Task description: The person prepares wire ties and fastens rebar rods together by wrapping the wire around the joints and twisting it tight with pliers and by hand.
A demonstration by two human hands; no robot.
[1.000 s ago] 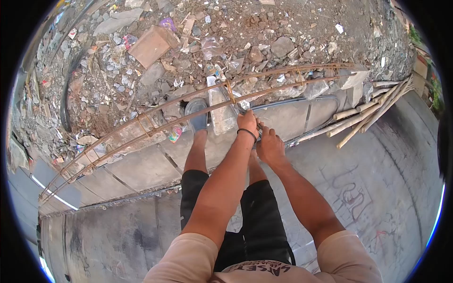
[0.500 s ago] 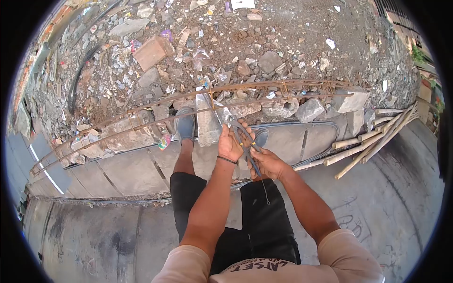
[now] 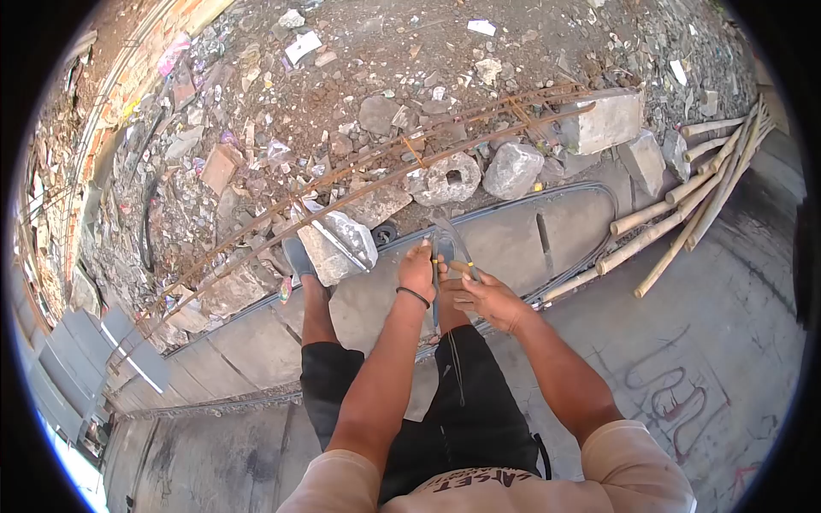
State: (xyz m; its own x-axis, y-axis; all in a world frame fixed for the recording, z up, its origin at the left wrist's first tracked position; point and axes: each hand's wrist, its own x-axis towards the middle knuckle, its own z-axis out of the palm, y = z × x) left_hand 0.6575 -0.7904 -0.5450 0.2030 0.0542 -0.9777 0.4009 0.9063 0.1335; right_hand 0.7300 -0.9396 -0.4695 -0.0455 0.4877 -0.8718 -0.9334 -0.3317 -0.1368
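Pincers (image 3: 463, 246) with yellow bands on the handles are held between my hands over the concrete strip, their handles spread apart. My left hand (image 3: 416, 272) is closed around the left handle, a dark band on its wrist. The fingers of my right hand (image 3: 491, 301) are closed on the other handle. A thin looped wire (image 3: 459, 368) hangs below the hands in front of my shorts; which fingers hold it is hidden. Ahead of my hands, a long rusty rebar frame (image 3: 368, 191) lies across stones, with ties around its bars.
Bamboo poles (image 3: 658, 227) lie piled at the right. A looped dark cable (image 3: 564, 190) runs along the concrete strip (image 3: 505, 244). Concrete chunks (image 3: 603, 120), a block with a hole (image 3: 451, 178) and rubble border it. My foot (image 3: 299, 258) stands beside a pale stone (image 3: 323, 256).
The view has turned and shifted, so the rebar frame now slants up to the right. The pincers' handles have spread apart, and my hands have moved a little lower, away from the frame.
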